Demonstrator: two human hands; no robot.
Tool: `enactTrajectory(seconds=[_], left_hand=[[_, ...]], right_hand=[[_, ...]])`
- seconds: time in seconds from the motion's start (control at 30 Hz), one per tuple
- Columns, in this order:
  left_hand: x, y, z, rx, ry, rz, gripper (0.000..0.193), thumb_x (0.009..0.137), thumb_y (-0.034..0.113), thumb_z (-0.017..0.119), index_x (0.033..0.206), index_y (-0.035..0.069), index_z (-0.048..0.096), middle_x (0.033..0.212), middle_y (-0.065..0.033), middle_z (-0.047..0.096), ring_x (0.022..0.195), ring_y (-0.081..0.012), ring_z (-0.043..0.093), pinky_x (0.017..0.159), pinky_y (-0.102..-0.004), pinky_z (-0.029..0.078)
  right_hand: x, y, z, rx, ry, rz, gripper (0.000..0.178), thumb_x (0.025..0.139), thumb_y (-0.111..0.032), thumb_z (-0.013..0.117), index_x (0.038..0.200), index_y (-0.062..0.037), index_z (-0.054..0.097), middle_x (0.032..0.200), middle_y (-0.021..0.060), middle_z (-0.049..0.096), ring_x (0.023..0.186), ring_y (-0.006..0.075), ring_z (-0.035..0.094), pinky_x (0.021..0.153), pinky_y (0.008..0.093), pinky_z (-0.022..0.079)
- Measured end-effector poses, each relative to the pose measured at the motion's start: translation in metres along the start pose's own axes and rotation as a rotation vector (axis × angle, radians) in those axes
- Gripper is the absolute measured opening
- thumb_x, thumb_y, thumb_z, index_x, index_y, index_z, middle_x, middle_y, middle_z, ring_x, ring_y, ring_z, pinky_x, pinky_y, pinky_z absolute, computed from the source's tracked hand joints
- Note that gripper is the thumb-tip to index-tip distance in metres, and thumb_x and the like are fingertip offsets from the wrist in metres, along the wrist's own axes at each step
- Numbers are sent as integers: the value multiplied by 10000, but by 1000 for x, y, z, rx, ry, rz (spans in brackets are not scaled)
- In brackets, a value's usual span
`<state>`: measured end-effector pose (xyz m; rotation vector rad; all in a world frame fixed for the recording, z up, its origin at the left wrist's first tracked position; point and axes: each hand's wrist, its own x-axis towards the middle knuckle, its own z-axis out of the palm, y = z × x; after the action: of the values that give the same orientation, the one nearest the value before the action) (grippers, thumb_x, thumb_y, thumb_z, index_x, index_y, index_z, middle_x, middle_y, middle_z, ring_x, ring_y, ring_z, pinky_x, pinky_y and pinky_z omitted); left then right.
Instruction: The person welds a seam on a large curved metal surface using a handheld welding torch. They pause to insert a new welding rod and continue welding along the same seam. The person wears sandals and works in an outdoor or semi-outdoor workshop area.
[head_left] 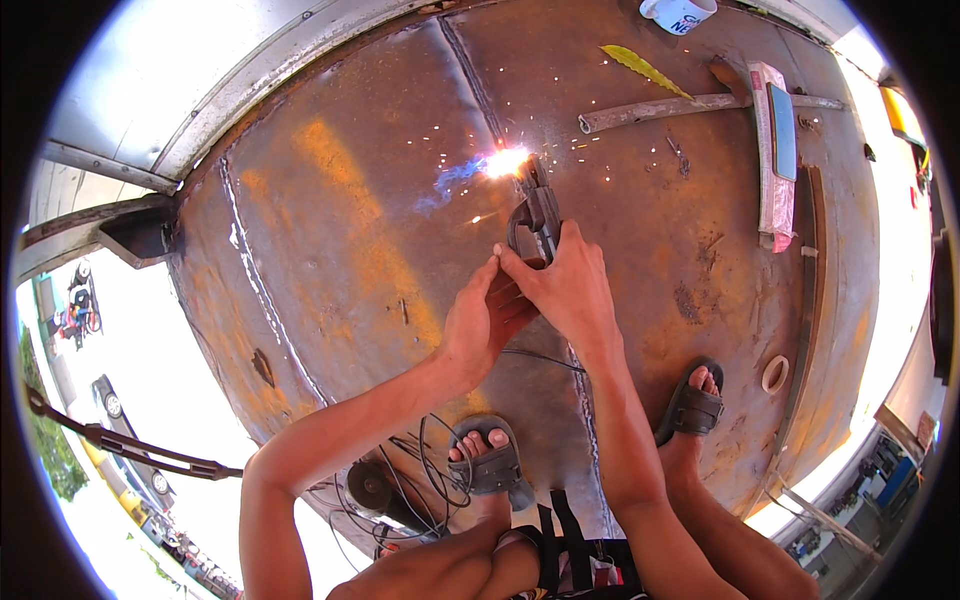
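My right hand [578, 290] is wrapped round a dark welding electrode holder [543, 208] that points away from me. Against its rear end, my left hand [472, 318] curls in from the left, its fingers partly hidden below the right hand. At the holder's far tip a glaring welding arc [507, 162] throws sparks and bluish smoke; the electrode is lost in the glare. The arc burns on a seam [468, 70] running across the rusty steel plate [400, 190]. Nearer to me, a weld bead [588, 430] continues along that line between my feet.
On the right lie a pipe [650, 113], a pinkish packet [772, 200] with a blue flat piece [782, 130], a long metal bar [808, 280] and a ring [775, 374]. A white mug [678, 14] and yellow leaf [640, 68] lie far off. Cables [430, 470] loop beside my left sandal [490, 465].
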<state>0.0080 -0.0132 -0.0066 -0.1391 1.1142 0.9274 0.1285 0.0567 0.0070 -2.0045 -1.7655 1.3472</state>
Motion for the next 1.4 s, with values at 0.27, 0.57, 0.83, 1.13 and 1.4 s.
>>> enactTrajectory(seconds=[0.27, 0.57, 0.83, 1.13, 1.4], left_hand=[[1, 0, -3, 6, -26, -15, 539, 1136, 431, 337, 1426, 22, 535, 1440, -131, 596, 1321, -260, 562, 1162, -440, 417], [1, -2, -3, -5, -6, -15, 487, 1128, 414, 365, 1368, 46, 574, 1380, -113, 629, 1253, -269, 596, 1117, -448, 446], [0, -2, -3, -5, -7, -21, 482, 1128, 412, 363, 1363, 48, 575, 1374, -108, 631, 1251, -265, 596, 1116, -447, 446], [0, -4, -2, -14, -4, -24, 487, 1127, 413, 368, 1356, 38, 579, 1385, -116, 621, 1261, -266, 590, 1136, -454, 436], [0, -4, -3, -17, -17, -19, 485, 1128, 406, 370, 1365, 33, 568, 1402, -120, 612, 1280, -272, 582, 1148, -455, 431]], right_hand=[[1, 3, 2, -13, -6, 9, 644, 824, -457, 837, 965, 107, 560, 805, 344, 689, 857, 508, 716, 737, 524, 569], [0, 2, 1, 0, -17, 9, 632, 825, -450, 836, 948, 103, 557, 793, 332, 696, 851, 503, 722, 743, 524, 574], [-1, 1, 1, 8, -18, 17, 630, 829, -444, 831, 959, 109, 558, 804, 334, 705, 854, 505, 722, 751, 525, 578], [-1, 5, 4, -12, -1, 26, 660, 816, -476, 838, 971, 108, 572, 804, 321, 697, 852, 483, 720, 754, 521, 566], [-2, 4, 2, -7, -18, 30, 661, 817, -460, 844, 966, 120, 562, 820, 345, 693, 875, 514, 706, 783, 542, 564]])
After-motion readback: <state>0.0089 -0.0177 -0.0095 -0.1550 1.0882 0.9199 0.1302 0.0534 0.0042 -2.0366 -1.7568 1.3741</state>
